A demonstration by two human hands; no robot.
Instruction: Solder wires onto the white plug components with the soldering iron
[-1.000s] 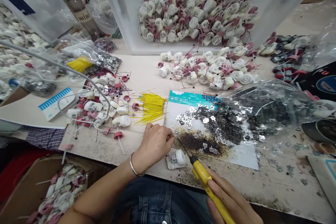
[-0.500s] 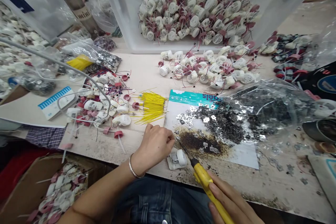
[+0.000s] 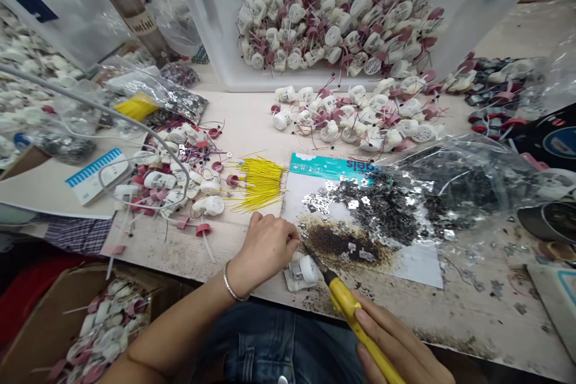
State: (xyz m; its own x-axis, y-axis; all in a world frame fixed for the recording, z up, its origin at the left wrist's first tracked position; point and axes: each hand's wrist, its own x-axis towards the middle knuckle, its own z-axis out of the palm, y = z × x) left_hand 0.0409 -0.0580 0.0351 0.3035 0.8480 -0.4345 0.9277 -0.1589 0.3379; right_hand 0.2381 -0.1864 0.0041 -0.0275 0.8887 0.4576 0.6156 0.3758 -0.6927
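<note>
My left hand (image 3: 269,247) is closed in a pinch just above a white plastic part (image 3: 302,273) at the table's front edge; what its fingertips hold is too small to make out. My right hand (image 3: 391,336) grips a yellow soldering iron (image 3: 355,312). The iron's thin dark tip points up and left, close to my left fingertips and above the white part. Beyond my left hand lies a fan of yellow wires (image 3: 263,183). Beside the iron, a white sheet (image 3: 418,264) bears a burnt brown patch and many small metal plates (image 3: 387,210).
A clear bin (image 3: 234,81) full of white and pink parts stands at the back, with loose parts (image 3: 355,117) before it. More parts (image 3: 166,180) and a curved grey cable (image 3: 148,126) are at left. A cardboard box (image 3: 40,324) sits lower left; a metal cup (image 3: 551,222) stands right.
The soldering iron and my right hand have shifted slightly left. The white part has also moved a little left. My left hand stays almost in place.
</note>
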